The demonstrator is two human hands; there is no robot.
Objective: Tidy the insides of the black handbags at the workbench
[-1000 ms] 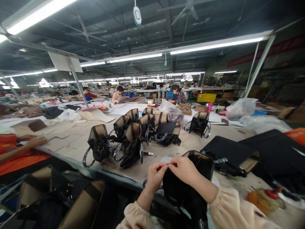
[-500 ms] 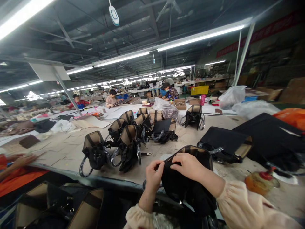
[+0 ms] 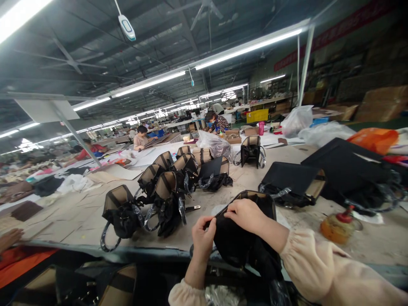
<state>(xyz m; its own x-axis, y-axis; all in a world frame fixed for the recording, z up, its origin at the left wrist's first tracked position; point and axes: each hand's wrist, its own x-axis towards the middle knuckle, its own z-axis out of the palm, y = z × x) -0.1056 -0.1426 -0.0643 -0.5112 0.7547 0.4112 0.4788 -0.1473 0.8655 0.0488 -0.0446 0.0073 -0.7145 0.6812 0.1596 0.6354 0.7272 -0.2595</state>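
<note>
A black bag (image 3: 236,246) with a tan inside stands at the near edge of the table, its rim facing up. My left hand (image 3: 204,236) pinches the left end of its rim between thumb and fingers. Just to the right, my right hand (image 3: 247,214) lies over the same rim, its fingers closed on the black fabric. The lower part of the bag hangs in front of the table edge, and dark straps wrapped in clear plastic show at its bottom.
Several black bags (image 3: 165,208) stand on the worktable (image 3: 76,216) to the left. A glue pot (image 3: 338,227) with a red top is at right, near a larger black bag (image 3: 291,182). More bags lie below the edge. A co-worker's hand (image 3: 9,238) is at far left.
The view has turned slightly right, so the table things appear further left. Both my hands stay at the rim of the black bag, and my right hand has shifted a little towards my left.
</note>
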